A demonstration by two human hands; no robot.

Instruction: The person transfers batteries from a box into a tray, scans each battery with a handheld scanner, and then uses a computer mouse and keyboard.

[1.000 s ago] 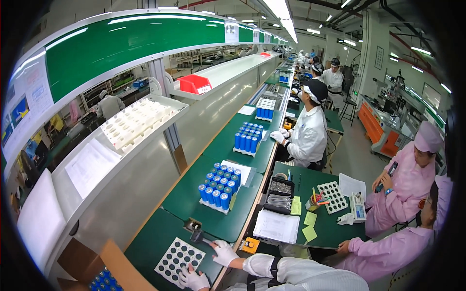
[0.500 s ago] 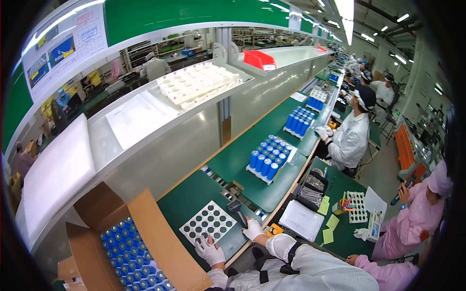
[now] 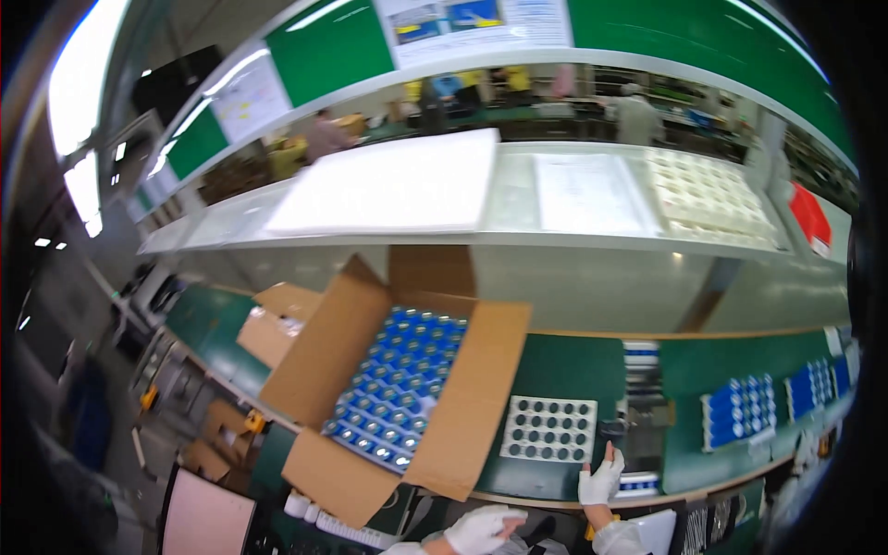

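Note:
My left hand (image 3: 483, 530), in a white glove with bare fingertips, hangs at the bench's front edge below the open cardboard box (image 3: 500, 398). Its fingers are loosely apart, and I see nothing in them. Rows of blue cylindrical cells (image 3: 398, 379) fill the box. To its right a white tray (image 3: 550, 429) with round holes lies flat on the green bench. Beside the tray's right edge is a dark handheld scanner (image 3: 612, 428). My right hand (image 3: 601, 477), gloved alike, is at its handle end and seems closed round it; the grip is small and partly hidden.
A shelf (image 3: 515, 199) above the bench bears a white foam sheet (image 3: 393, 185), paper and cream hole trays (image 3: 710, 196). At right, a roller gap (image 3: 642, 379) divides the bench top. Beyond it stand blocks of blue cells (image 3: 740, 412). A smaller carton (image 3: 268, 338) sits left.
The view has swung left, bringing the box to the middle. My left hand has left the tray's near edge and drawn back toward me. My right hand stays by the scanner.

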